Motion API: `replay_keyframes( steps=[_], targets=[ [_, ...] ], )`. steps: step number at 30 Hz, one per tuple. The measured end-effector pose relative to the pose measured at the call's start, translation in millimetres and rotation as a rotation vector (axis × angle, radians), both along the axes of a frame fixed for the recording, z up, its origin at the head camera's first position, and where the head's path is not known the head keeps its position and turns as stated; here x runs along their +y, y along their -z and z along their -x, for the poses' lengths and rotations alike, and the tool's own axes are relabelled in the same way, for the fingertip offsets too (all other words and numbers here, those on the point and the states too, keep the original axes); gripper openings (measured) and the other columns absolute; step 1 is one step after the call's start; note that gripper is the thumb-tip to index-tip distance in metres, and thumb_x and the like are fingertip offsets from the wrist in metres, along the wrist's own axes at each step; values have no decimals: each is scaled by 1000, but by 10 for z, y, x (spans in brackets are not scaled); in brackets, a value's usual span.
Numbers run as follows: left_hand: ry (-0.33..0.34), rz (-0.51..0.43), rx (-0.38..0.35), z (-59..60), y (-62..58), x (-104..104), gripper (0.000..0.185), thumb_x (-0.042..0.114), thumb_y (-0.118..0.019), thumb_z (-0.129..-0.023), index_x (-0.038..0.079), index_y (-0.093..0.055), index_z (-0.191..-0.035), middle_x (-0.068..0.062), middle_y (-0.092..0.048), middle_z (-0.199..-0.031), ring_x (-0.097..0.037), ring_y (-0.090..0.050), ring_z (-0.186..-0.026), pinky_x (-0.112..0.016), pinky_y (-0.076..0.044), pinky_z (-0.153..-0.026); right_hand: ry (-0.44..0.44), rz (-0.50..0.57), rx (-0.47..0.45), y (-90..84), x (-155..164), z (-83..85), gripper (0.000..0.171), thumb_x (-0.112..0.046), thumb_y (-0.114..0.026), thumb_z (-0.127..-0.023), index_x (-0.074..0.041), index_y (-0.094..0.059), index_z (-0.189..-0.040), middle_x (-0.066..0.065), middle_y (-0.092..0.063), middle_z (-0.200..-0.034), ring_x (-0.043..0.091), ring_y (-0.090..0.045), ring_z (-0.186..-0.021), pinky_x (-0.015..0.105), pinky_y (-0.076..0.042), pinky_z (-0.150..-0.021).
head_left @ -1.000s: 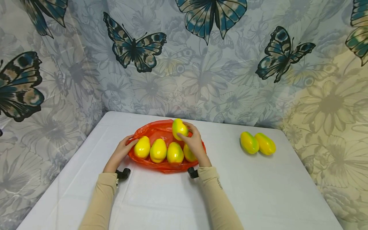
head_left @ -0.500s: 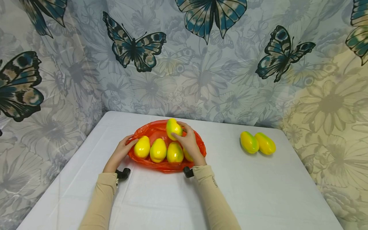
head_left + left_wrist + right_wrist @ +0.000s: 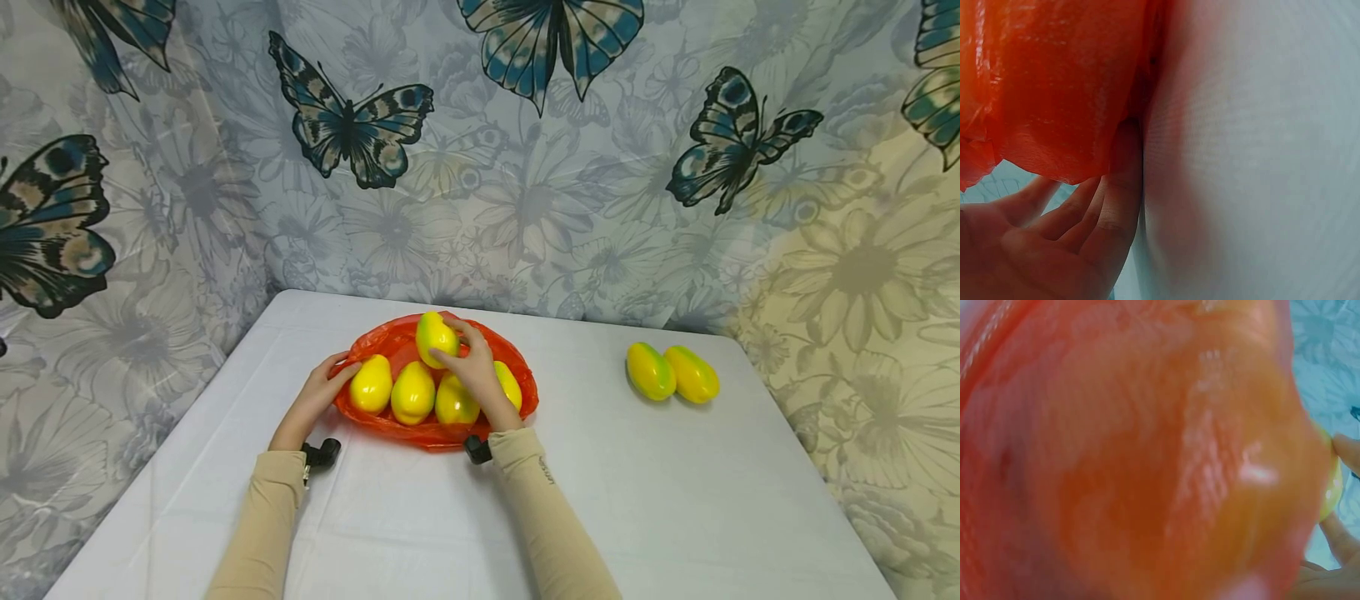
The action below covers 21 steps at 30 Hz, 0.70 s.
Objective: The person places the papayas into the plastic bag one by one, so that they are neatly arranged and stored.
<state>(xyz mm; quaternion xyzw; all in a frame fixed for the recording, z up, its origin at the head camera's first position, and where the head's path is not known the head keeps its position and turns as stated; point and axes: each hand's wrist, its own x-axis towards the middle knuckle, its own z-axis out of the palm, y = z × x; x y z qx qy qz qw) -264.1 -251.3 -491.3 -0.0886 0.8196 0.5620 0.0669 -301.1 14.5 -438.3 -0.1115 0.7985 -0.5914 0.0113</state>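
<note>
An orange plastic bag (image 3: 390, 340) lies open on the white table (image 3: 675, 492) with several yellow-green mangoes in it, one being the leftmost mango (image 3: 371, 384). My right hand (image 3: 468, 367) grips another mango (image 3: 436, 338) just above the bag's back part. My left hand (image 3: 321, 392) rests at the bag's left edge, its fingers against the orange plastic (image 3: 1060, 81). In the left wrist view the fingers (image 3: 1110, 206) lie fairly straight beside the bag. The right wrist view is filled by blurred orange plastic (image 3: 1135, 456).
Two more mangoes (image 3: 650, 372) (image 3: 692, 375) lie side by side on the table's right part. A butterfly-printed curtain (image 3: 525, 167) hangs behind and on both sides of the table.
My right hand has carried the held mango leftward and slightly down over the bag. The left hand and the other mangoes have stayed put.
</note>
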Motion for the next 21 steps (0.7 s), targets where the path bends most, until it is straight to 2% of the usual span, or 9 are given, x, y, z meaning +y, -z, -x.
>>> replay_keyframes(
  steps=[12,21],
  targets=[
    [-8,6,-16,2,-13,11,80,55,-51,-96,10,-23,-155,-22,-28,-158,-38,-31,-144,-55,-28,-118,-42,5,6,20,-137,-4,54,-22,-74,-87,-18,-54,-137,6,-49,-144,30,-45,-132,50,-41,-109],
    [-7,15,-11,7,3,-2,79,55,-51,-96,10,-23,-155,-22,-27,-159,-38,-28,-145,-55,-26,-118,-59,-5,4,38,-206,3,56,-24,-74,-86,-21,-54,-138,6,-47,-145,29,-45,-132,52,-42,-107]
  ],
)
